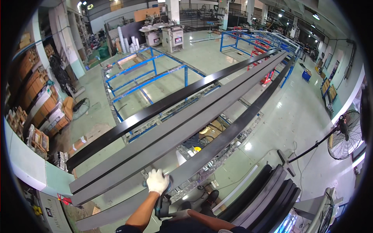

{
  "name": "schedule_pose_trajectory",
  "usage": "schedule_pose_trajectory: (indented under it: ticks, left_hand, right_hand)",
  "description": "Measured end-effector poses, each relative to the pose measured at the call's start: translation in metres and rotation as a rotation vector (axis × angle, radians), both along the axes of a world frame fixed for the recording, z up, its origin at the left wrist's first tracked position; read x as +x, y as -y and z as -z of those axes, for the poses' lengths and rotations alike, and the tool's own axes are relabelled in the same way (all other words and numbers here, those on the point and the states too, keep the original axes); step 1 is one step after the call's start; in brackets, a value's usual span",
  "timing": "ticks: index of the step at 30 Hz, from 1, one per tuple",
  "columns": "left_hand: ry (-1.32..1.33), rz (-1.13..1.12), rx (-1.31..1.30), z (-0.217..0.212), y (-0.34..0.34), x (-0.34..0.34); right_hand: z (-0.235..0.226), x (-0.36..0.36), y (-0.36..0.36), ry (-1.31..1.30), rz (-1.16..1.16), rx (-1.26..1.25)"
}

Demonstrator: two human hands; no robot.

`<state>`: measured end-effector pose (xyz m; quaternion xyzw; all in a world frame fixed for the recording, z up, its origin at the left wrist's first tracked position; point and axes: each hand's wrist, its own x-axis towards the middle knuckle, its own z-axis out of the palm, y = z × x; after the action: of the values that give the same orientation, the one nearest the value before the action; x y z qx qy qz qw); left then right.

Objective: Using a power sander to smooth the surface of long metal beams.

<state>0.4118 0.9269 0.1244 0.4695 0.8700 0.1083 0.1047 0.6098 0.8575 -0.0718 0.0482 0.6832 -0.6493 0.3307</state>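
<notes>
My left hand (158, 181), in a white glove, is closed over the head of a handheld power sander (168, 190). The sander rests against a long dark metal bar (210, 152), the nearest of several bars running away to the far right. Below it, my right hand (178, 213) is at the dark rear body of the sander, its fingers mostly hidden. Beside the worked bar lie two grey bars (171, 134) close together and a shiny black bar (155, 110) on the far side.
Blue metal frames (151, 83) stand under and beyond the bars. Curved dark bars (256, 194) are stacked at my right, near a standing fan (343, 134). Cartons (42, 97) line the left side. A grey machine (172, 39) stands at the back.
</notes>
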Motion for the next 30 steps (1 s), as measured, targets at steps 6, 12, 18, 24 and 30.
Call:
schedule_pose_trajectory:
  ticks: [6,12,18,24,30]
  left_hand:
    - [0.073,0.175,0.183,0.007,-0.165,0.056]
    - [0.041,0.335,0.101,0.021,-0.307,0.138]
    - [-0.039,0.378,0.096,0.022,-0.451,0.224]
    - [-0.005,0.487,0.068,0.004,-0.555,0.294]
    - [-0.010,0.509,0.055,0.022,-0.565,0.296]
  right_hand:
    - [-0.018,0.004,-0.020,-0.351,0.524,-0.351]
    - [-0.008,0.086,-0.084,0.159,1.021,-0.327]
    - [0.069,0.267,-0.083,0.442,1.317,0.531]
    - [0.173,0.475,0.000,0.959,2.366,0.367]
    - [0.096,0.471,-0.050,0.845,2.319,0.489]
